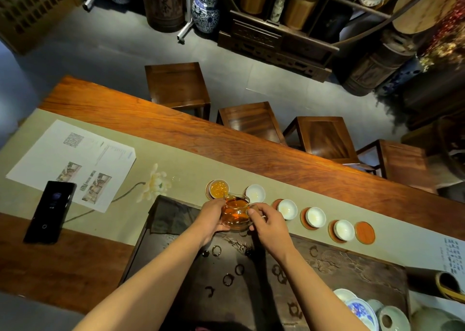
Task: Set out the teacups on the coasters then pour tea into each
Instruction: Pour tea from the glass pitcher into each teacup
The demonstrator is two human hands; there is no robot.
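Observation:
A glass pitcher (235, 213) of amber tea is held over the table runner, tilted to the left. My left hand (211, 216) cups its left side and my right hand (268, 223) grips its handle side. Its spout hangs over the leftmost teacup (219, 188), which holds amber tea and sits on a coaster. To the right runs a row of white teacups on coasters: one (255, 193) beside the pitcher, then another (287, 208), then one (315, 217) and one (343, 230), all looking empty. A bare orange coaster (364, 232) ends the row.
A dark carved tea tray (327, 267) lies under my arms. Blue-and-white lidded ware (362, 310) sits at the lower right. On the left lie a phone (51, 211), a printed sheet (75, 159) and a white flower (156, 183). Wooden stools (177, 84) stand beyond the table.

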